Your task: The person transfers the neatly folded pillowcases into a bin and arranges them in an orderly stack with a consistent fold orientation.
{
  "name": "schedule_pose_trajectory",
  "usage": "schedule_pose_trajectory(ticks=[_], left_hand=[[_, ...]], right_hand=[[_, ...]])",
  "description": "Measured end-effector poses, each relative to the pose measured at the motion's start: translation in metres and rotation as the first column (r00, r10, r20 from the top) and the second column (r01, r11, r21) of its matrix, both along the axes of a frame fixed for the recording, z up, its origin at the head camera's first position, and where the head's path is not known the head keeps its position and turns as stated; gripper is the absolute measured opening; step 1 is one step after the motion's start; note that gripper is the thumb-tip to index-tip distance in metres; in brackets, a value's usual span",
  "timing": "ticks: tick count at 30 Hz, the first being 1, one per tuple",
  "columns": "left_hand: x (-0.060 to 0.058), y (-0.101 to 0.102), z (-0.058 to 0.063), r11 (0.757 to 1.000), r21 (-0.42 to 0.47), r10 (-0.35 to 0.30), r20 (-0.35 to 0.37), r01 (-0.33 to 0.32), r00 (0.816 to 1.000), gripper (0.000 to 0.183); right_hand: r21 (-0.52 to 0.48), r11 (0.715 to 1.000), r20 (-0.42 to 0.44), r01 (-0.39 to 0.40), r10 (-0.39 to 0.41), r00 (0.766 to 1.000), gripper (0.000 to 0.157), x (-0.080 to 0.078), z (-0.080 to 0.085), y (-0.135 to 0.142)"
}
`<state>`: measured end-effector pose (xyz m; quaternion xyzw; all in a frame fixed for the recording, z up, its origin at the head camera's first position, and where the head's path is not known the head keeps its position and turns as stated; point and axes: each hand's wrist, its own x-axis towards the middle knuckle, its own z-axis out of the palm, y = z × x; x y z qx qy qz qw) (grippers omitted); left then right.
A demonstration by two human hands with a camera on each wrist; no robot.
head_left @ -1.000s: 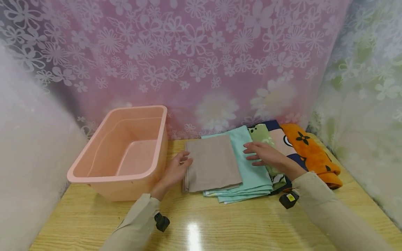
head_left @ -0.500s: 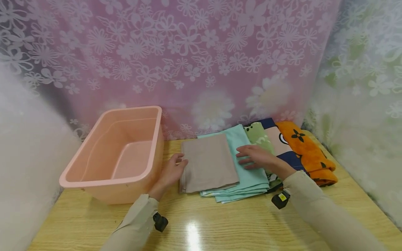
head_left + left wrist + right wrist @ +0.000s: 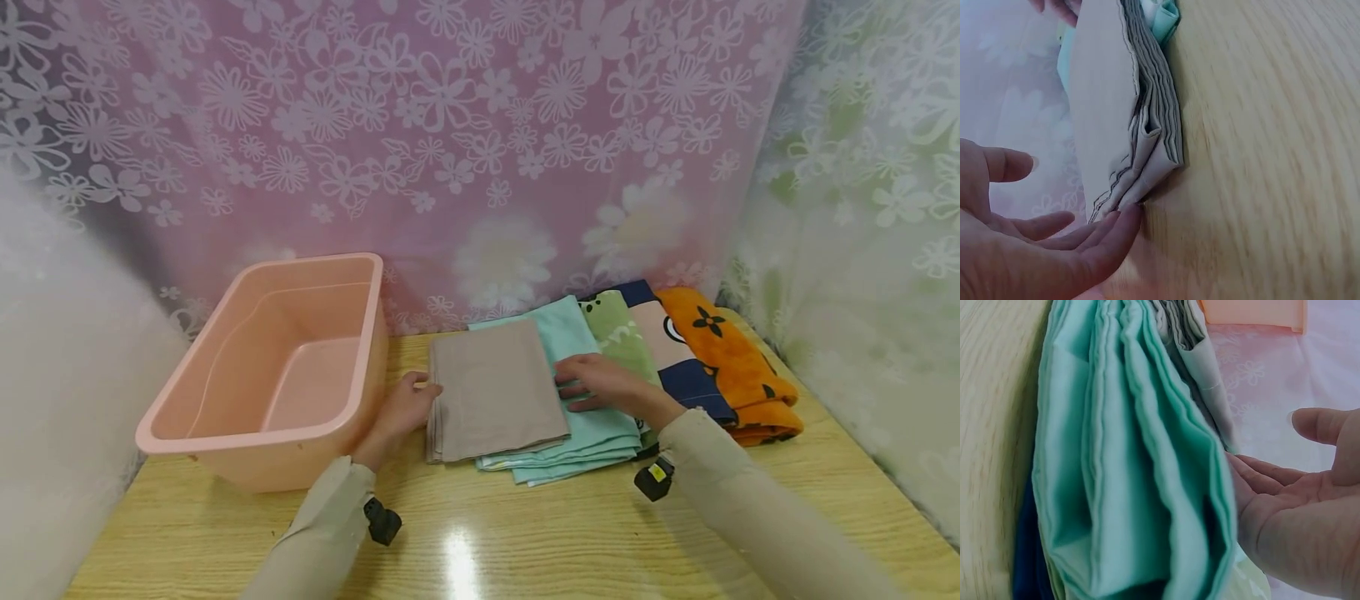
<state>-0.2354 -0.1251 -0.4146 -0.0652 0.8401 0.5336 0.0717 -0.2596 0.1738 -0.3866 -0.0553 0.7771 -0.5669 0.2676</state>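
A folded beige cloth (image 3: 498, 392) lies partly on top of a folded mint-green cloth (image 3: 570, 321). My left hand (image 3: 405, 408) is at the beige cloth's left edge. In the left wrist view, the fingertips of that hand (image 3: 1047, 244) touch the lower corner of its folded layers, with the thumb held apart. My right hand (image 3: 611, 387) is over the mint cloth, its fingers reaching to the beige cloth's right edge. The right wrist view has this hand (image 3: 1310, 500) with thumb raised and fingertips partly hidden behind the mint layers.
A pink plastic basin (image 3: 258, 437) stands on the left of the wooden table (image 3: 540, 542). To the right lie a green patterned cloth (image 3: 618, 329), a navy and pale-pink cloth (image 3: 690, 387) and an orange cloth (image 3: 720, 350). A floral curtain (image 3: 450, 167) hangs behind.
My right hand has moved left and slightly down over the mint cloth, closer to the beige cloth's right edge. The left hand stays by the left edge. The head view has shifted slightly.
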Motion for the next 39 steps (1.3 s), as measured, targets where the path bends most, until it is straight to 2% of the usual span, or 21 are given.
schedule_pose_trajectory(ticks=[3, 9, 17, 23, 28, 31, 35, 37, 39], left_hand=[[-0.001, 0.000, 0.002, 0.998, 0.044, 0.045, 0.039, -0.047, 0.998, 0.050], [-0.006, -0.001, 0.001, 0.988, 0.071, 0.130, 0.075, -0.135, 0.989, 0.045], [-0.008, -0.001, 0.003, 0.975, 0.147, 0.147, 0.136, -0.167, 0.980, 0.048], [-0.008, 0.001, 0.000, 0.965, 0.168, 0.181, 0.137, -0.203, 0.974, 0.049], [-0.008, 0.003, -0.003, 0.946, 0.222, 0.205, 0.151, -0.235, 0.967, 0.060], [-0.009, 0.003, -0.005, 0.921, 0.286, 0.218, 0.179, -0.263, 0.959, 0.053], [-0.012, 0.001, -0.007, 0.894, 0.343, 0.224, 0.219, -0.290, 0.950, 0.033], [-0.013, 0.000, -0.008, 0.891, 0.351, 0.218, 0.228, -0.289, 0.949, 0.030], [-0.013, -0.001, -0.009, 0.900, 0.345, 0.195, 0.228, -0.266, 0.954, 0.026]], right_hand=[[0.010, 1.000, 0.014, 0.005, -0.005, 1.000, 0.052, -0.001, -0.001, -0.001], [0.020, 1.000, 0.019, -0.006, 0.005, 1.000, 0.050, -0.002, -0.001, -0.005], [0.029, 1.000, -0.010, -0.002, 0.002, 1.000, 0.049, -0.005, -0.007, -0.008], [0.026, 0.999, -0.012, 0.021, -0.021, 1.000, 0.050, -0.003, -0.009, -0.012], [0.038, 0.999, -0.007, 0.036, -0.036, 0.999, 0.051, -0.001, -0.010, -0.014], [0.036, 0.999, -0.002, 0.038, -0.038, 0.999, 0.051, -0.001, -0.011, -0.015], [0.030, 0.999, -0.003, 0.037, -0.036, 0.999, 0.052, -0.001, -0.012, -0.015], [0.029, 0.999, -0.006, 0.041, -0.040, 0.999, 0.052, -0.002, -0.012, -0.015], [0.029, 0.998, -0.008, 0.048, -0.048, 0.999, 0.052, -0.002, -0.012, -0.015]])
